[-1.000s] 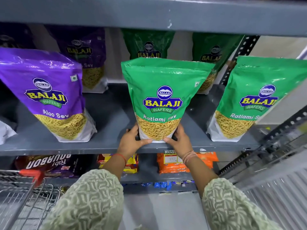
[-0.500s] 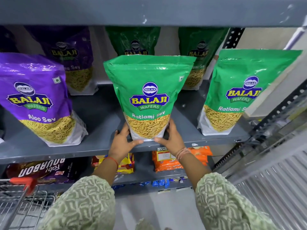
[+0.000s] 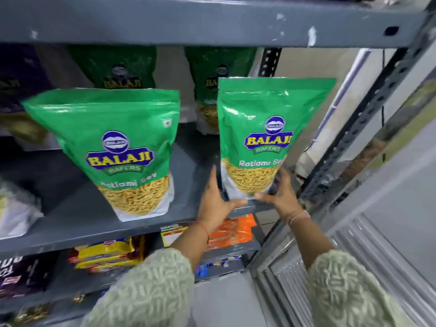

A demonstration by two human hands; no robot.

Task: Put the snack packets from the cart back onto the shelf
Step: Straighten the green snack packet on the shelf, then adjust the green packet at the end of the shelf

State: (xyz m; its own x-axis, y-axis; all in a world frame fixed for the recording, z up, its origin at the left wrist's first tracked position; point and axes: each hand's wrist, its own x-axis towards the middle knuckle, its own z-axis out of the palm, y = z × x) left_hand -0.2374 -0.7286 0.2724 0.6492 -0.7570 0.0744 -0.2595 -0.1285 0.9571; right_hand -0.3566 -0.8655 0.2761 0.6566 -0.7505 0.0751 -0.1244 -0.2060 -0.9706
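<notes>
Two green Balaji Ratlami Sev packets stand upright at the front of the grey shelf (image 3: pixel 77 218). One packet (image 3: pixel 118 142) is left of centre, untouched. The other packet (image 3: pixel 266 138) stands at the shelf's right end. My left hand (image 3: pixel 215 204) cups its lower left corner, thumb under the base. My right hand (image 3: pixel 282 194) grips its lower right corner, fingers blurred. Two more green packets (image 3: pixel 118 69) (image 3: pixel 212 74) stand behind in shadow. The cart is out of view.
A dark purple packet (image 3: pixel 18 90) sits at the far left rear. Below are yellow packets (image 3: pixel 108 253) and orange packets (image 3: pixel 231 232). A perforated grey upright (image 3: pixel 368 109) rises just right of the held packet, with a ribbed metal panel (image 3: pixel 354 244) beyond. Another shelf board (image 3: pixel 188 22) runs overhead.
Both hands let go of the middle green packet and moved right onto the base of the right-end green packet. The view swung right; the cart and front purple packet left the frame.
</notes>
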